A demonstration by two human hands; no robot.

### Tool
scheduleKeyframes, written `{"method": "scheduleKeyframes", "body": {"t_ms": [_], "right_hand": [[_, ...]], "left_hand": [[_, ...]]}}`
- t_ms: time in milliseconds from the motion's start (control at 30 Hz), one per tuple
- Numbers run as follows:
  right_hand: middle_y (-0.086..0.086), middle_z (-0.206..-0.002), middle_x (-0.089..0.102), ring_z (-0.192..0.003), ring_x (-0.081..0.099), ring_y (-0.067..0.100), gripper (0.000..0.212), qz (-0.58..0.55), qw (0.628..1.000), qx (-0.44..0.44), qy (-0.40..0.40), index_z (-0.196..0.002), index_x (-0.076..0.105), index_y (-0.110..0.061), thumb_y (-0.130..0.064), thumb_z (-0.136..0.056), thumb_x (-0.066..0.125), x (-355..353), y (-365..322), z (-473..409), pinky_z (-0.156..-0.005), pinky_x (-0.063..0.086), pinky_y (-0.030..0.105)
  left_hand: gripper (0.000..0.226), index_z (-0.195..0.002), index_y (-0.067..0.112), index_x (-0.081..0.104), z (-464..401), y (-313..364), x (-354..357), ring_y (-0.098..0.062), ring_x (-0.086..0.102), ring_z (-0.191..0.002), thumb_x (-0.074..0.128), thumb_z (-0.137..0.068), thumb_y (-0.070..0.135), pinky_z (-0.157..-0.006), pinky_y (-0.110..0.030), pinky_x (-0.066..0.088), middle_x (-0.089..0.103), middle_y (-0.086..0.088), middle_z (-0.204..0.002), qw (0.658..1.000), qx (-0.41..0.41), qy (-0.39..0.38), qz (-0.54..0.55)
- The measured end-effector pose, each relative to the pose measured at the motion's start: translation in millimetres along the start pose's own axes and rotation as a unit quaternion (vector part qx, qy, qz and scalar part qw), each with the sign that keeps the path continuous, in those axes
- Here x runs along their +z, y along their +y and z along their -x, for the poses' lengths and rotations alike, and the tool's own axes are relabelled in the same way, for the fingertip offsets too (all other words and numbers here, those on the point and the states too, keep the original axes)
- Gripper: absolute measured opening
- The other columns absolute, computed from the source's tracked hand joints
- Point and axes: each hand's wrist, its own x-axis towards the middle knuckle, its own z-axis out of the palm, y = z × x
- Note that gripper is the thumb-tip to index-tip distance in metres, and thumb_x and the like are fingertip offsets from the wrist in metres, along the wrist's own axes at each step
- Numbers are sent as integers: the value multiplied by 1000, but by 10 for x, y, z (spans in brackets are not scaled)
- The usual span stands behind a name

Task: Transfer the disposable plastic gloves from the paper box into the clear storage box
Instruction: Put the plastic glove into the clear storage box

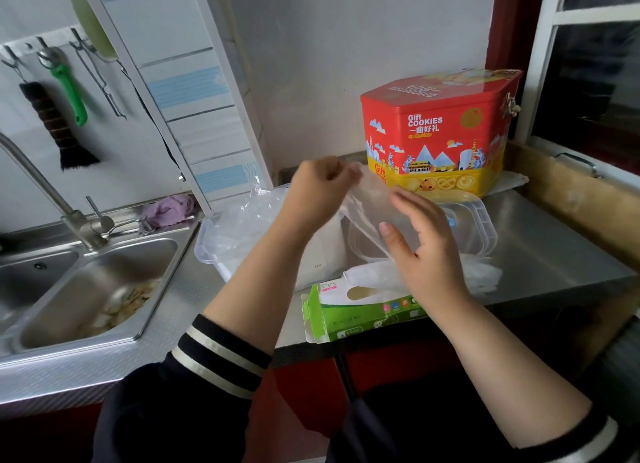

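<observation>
My left hand pinches the top end of a thin clear plastic glove held in the air above the counter. My right hand holds the lower part of that glove between thumb and fairly straight fingers. Under my left forearm sits the clear storage box with crumpled clear plastic inside. A clear lid or second clear tub lies behind my right hand. The green and white paper box lies at the counter's front edge with its left end flap open. More loose gloves are heaped beside my right wrist.
A red and yellow cookie tin stands at the back against the wall. To the left is a steel sink with a tap and a purple cloth. Utensils hang on the wall. A window frame borders the right.
</observation>
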Motion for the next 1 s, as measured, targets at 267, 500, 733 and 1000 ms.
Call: {"method": "scheduleKeyframes", "body": {"t_ms": [267, 500, 733, 1000], "right_hand": [[5, -131, 60, -122, 52, 25, 43, 158, 962, 99, -199, -126, 63, -11, -34, -89, 66, -115, 26, 136, -104, 37, 38], [7, -120, 66, -109, 60, 30, 33, 229, 941, 96, -229, -112, 71, -13, -34, -87, 69, -50, 42, 241, -96, 38, 40], [3, -121, 66, -111, 58, 27, 31, 239, 934, 97, -249, -112, 71, -16, -36, -89, 66, -19, 47, 245, -96, 36, 39], [0, -109, 71, -102, 62, 25, 26, 228, 939, 112, -233, -102, 74, -17, -35, -83, 73, 2, 52, 242, -91, 38, 37]], "left_hand": [[20, -91, 20, 68, -331, -359, -676, -4, 47, -43, 48, -92, 23, -54, -24, 36, 60, 5, -53, 980, -65, 169, -86], [30, -113, 18, 60, -311, -816, -993, -27, 65, -94, 46, -87, 12, -84, -34, 50, 72, -5, -84, 948, -194, 148, -203], [34, -127, 14, 47, -194, -1030, -1011, -34, 56, -110, 46, -93, 16, -73, -34, 35, 62, -12, -118, 907, -197, 143, -343], [28, -114, 17, 65, -148, -935, -945, -36, 39, -119, 64, -88, 27, -95, -43, 35, 48, -11, -126, 871, -69, 166, -457]]}}
